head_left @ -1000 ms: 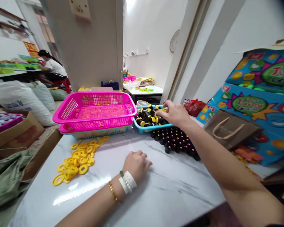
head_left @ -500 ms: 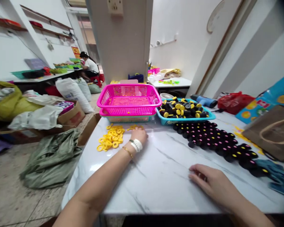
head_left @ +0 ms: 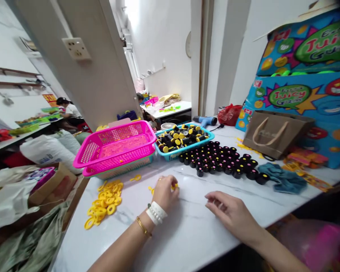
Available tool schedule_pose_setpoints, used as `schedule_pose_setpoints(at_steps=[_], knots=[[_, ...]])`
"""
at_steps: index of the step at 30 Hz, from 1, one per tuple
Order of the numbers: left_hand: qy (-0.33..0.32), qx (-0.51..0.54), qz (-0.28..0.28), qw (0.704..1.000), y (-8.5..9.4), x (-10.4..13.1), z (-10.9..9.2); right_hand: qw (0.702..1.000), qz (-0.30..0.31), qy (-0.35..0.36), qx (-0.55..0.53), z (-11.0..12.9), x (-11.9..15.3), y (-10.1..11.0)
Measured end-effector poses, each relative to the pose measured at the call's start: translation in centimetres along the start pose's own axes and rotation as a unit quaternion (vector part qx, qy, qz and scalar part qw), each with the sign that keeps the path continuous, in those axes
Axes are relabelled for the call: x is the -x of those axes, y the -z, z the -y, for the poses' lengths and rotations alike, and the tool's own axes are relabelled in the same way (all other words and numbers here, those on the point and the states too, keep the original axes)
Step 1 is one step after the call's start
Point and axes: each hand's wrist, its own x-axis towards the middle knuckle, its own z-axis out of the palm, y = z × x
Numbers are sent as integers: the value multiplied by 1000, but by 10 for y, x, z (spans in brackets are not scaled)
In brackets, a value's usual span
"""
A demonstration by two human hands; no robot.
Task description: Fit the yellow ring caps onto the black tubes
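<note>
My left hand (head_left: 164, 193) is low over the marble-patterned table (head_left: 175, 241), fingers closed on a small yellow ring piece (head_left: 175, 186) that shows partly at the fingertips. Some more yellow bits lie just behind that hand. To its left is a loose pile of yellow rings with tabs (head_left: 104, 200), and a stray one (head_left: 135, 177) lies between the pile and the pink basket. Holding nothing that I can see, my right hand (head_left: 232, 213) hovers at the right, its fingers curved and a gap between thumb and forefinger.
A pink basket (head_left: 116, 163) is stacked on another at the back left. Beside it, a blue basket (head_left: 209, 136) holds black-and-yellow cylinders. Rows of black pieces (head_left: 215, 160) with pink or yellow dots stand near a blue cloth (head_left: 283, 177), a paper bag (head_left: 274, 132) and a hairdryer-like tool (head_left: 205, 121).
The camera view has swung to the right. My left hand has come back from the far-side yellow pieces toward my right hand, with a yellow piece in its fingers.
</note>
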Motion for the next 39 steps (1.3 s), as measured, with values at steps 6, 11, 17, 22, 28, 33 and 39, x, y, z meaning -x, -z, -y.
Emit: schedule_pose_setpoints(at_steps=[6, 11, 17, 22, 28, 33, 39], knots=[[56, 474, 41, 878, -36, -1, -59, 913, 43, -144, -379, -2, -16, -15], [81, 275, -38, 957, -63, -41, -62, 933, -51, -192, -301, -25, -18, -1], [93, 177, -61, 978, -90, -84, -59, 976, -118, -128, -130, -37, -6, 14], [71, 144, -56, 985, -90, -82, -62, 976, -133, 39, 170, -38, -7, 17], [8, 154, -15, 988, -71, -33, -54, 996, 0, -20, 88, -39, -22, 28], [-2, 178, 6, 984, -64, -10, -53, 967, 105, -157, -171, -40, -37, 39], [10, 182, 41, 982, -66, -10, -54, 933, 83, -151, -315, -34, -49, 30]])
